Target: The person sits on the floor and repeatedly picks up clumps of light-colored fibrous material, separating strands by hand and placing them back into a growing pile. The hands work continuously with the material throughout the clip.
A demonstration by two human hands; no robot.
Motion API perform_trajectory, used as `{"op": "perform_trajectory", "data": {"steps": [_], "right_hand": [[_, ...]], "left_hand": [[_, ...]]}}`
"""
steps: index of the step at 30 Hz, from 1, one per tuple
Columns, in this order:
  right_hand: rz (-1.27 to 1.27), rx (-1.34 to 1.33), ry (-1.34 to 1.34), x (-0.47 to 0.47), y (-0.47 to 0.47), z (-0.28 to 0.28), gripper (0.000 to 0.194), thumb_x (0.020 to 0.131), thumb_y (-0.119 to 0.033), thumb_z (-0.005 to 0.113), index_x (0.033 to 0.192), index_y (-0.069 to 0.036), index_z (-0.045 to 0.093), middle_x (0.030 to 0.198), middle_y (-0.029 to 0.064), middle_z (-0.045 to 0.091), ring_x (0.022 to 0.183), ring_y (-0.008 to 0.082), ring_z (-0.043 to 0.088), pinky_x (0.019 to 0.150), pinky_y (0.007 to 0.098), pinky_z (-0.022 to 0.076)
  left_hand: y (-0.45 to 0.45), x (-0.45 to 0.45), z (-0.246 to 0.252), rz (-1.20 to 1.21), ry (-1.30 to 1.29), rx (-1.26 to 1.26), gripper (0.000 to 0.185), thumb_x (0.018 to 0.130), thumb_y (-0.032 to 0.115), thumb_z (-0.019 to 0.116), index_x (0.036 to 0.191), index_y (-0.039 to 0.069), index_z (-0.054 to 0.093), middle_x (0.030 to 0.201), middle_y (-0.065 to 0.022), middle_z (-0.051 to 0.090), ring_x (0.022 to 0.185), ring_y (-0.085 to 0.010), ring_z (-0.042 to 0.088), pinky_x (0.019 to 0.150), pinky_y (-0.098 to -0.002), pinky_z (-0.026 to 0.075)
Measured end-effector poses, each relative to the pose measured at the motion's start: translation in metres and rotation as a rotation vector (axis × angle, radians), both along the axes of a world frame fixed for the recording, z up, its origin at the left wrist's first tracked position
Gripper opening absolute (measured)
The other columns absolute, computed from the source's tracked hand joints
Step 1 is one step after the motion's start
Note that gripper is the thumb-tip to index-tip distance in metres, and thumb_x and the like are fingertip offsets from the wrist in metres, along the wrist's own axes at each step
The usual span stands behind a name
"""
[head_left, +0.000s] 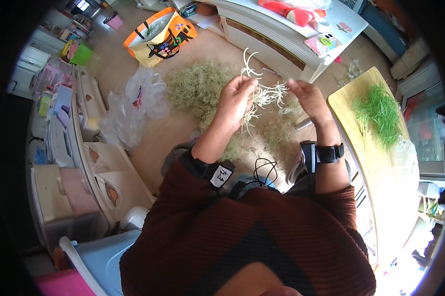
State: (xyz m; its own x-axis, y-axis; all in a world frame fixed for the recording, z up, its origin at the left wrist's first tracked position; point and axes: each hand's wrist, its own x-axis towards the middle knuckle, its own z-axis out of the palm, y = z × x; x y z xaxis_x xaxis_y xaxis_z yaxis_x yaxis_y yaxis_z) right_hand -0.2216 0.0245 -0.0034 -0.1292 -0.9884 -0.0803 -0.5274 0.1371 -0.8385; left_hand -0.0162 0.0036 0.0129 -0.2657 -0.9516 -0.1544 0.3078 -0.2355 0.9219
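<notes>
My left hand (235,100) is closed on a cluster of pale green artificial plant sprigs (265,96), which fan out above, below and to the right of its fingers. My right hand (307,98) is just right of the sprigs, thumb and fingers close together at their tips; whether it pinches a strand there cannot be told. Beyond the hands, a large heap of similar pale green curly strands (196,87) lies on the floor. Smaller tufts (278,131) lie below the hands.
Clear plastic bags (133,107) and an orange patterned bag (163,40) stand left of the heap. A wooden table (370,148) at the right bears green grass-like strands (381,114). A white cabinet (267,40) is ahead, with a phone (323,44) on top. A black cable (265,170) loops near my lap.
</notes>
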Motion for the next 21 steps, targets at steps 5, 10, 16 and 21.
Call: {"op": "perform_trajectory", "data": {"steps": [5,10,16,21], "right_hand": [[0.348,0.044,-0.825,0.01,0.009,0.01,0.046,0.088,-0.04,0.059,0.108,0.001,0.056,0.088,0.0067,0.063,0.077,0.0168,0.062,0.067,0.0271,0.05],[-0.154,-0.212,-0.262,0.027,-0.001,0.001,0.026,0.089,-0.028,0.06,0.085,-0.002,0.061,0.069,0.0042,0.062,0.064,0.0162,0.061,0.063,0.0294,0.0473],[-0.448,-0.242,-0.697,0.006,-0.013,-0.001,0.018,0.094,-0.017,0.049,0.093,0.0,0.052,0.086,0.0104,0.063,0.07,0.0199,0.065,0.06,0.0272,0.0481],[-0.025,-0.013,-0.952,-0.01,-0.002,0.005,0.029,0.094,-0.03,0.05,0.103,-0.002,0.054,0.081,0.0045,0.058,0.057,0.0117,0.055,0.05,0.0224,0.0426]], "left_hand": [[0.004,-0.002,-0.007,-0.017,-0.029,-0.129,0.016,0.089,0.018,0.059,0.08,0.006,0.053,0.064,0.0057,0.047,0.048,-0.0004,0.037,0.04,-0.0182,0.029],[0.019,-0.016,-0.018,-0.069,-0.409,-0.39,0.011,0.09,0.012,0.057,0.084,0.003,0.056,0.066,0.0039,0.052,0.057,-0.0016,0.043,0.05,-0.0203,0.036],[0.031,-0.018,-0.016,-0.039,-0.344,-0.419,0.011,0.089,0.011,0.057,0.081,0.005,0.054,0.066,0.0045,0.05,0.055,-0.0005,0.039,0.046,-0.0183,0.033],[0.017,-0.005,-0.002,0.034,0.082,-0.1,0.011,0.092,0.013,0.053,0.084,0.007,0.051,0.063,0.0055,0.045,0.044,0.0003,0.034,0.037,-0.0166,0.025]]}}
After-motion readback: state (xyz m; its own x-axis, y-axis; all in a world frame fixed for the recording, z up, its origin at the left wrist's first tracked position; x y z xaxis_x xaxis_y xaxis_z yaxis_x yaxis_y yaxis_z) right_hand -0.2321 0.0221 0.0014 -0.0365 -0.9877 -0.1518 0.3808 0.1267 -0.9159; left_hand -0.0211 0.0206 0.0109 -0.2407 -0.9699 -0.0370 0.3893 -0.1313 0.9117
